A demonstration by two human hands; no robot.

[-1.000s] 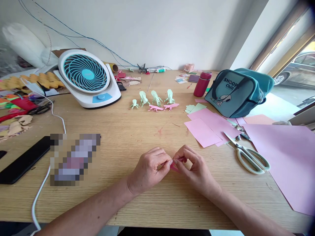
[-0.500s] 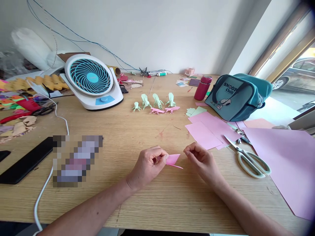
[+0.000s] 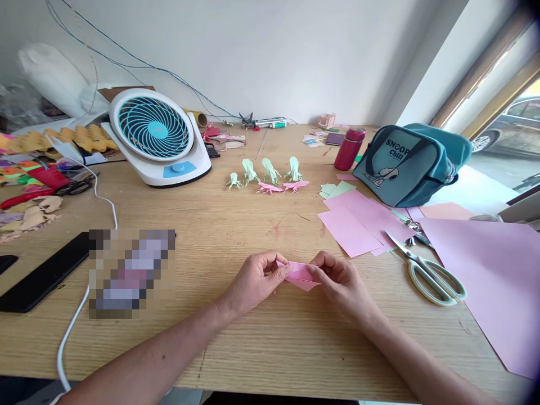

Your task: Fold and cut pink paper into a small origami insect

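A small piece of folded pink paper [image 3: 302, 273] is held just above the wooden table, near its front edge. My left hand [image 3: 258, 279] pinches its left end between thumb and fingers. At the right end, my right hand [image 3: 341, 283] grips it the same way. A flap of the paper hangs below the thumbs, and its ends are hidden by my fingers. Farther back stand several light green origami figures [image 3: 270, 171], with two pink origami figures [image 3: 270, 188] in front of them.
Scissors [image 3: 430, 275] lie right of my hands, beside pink sheets [image 3: 350, 232] and a large pink sheet [image 3: 489, 281]. Behind are a red bottle [image 3: 349, 149] and a teal bag [image 3: 405, 166]. A fan [image 3: 158, 138] and a white cable [image 3: 76, 326] are on the left.
My right hand has moved left and taken hold of the paper's right end. The paper has turned, with a flap now facing down toward me.
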